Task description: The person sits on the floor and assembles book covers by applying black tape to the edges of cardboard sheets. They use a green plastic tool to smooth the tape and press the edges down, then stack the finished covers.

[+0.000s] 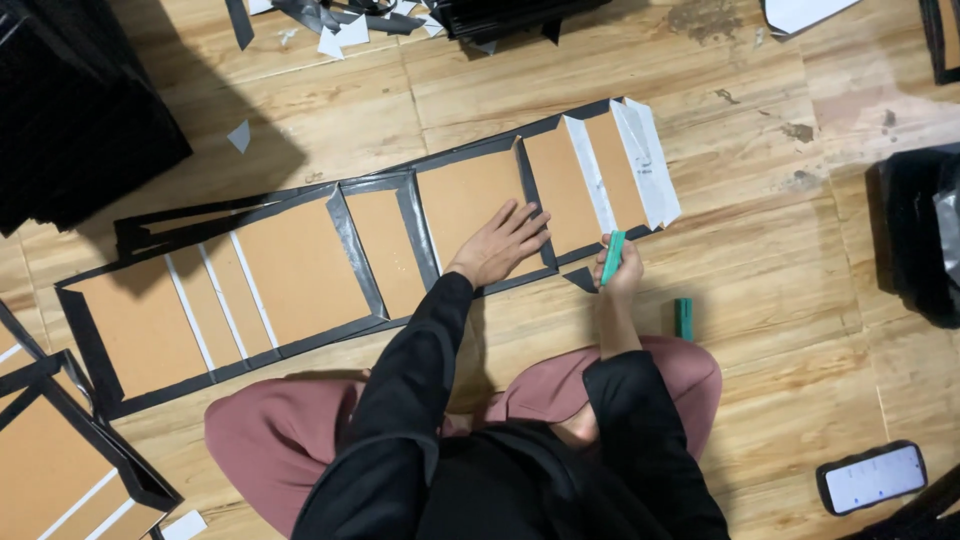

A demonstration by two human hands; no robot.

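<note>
a long strip of brown cardboard panels edged with black paper point(300, 270) is laid flat on the wooden plank floor point(780, 300), running from the lower left up toward the upper right, directly in front of the seated person. the left hand point(497, 245) is pressed palm down on the strip, its fingers spread flat and holding nothing, over a black border between two panels. the right hand point(620, 270) is closed around a slim green tool point(612, 257), which is held upright at the near edge of the strip, beside a small black corner flap. whether the tool's tip touches the paper cannot be told. a white sheet of backing paper point(648, 160) is seen folded over the far right end of the strip.

a small green cap-like piece point(684, 318) lies on the floor just right of the right forearm. a dark-cased phone with a lit screen point(872, 478) rests on the floor at the lower right. more black-edged cardboard panels point(60, 470) are stacked at the lower left, a pile of black sheets point(70, 110) lies at the upper left, and paper scraps point(330, 25) are scattered along the top. a black plastic bag point(915, 230) sits at the right edge.
</note>
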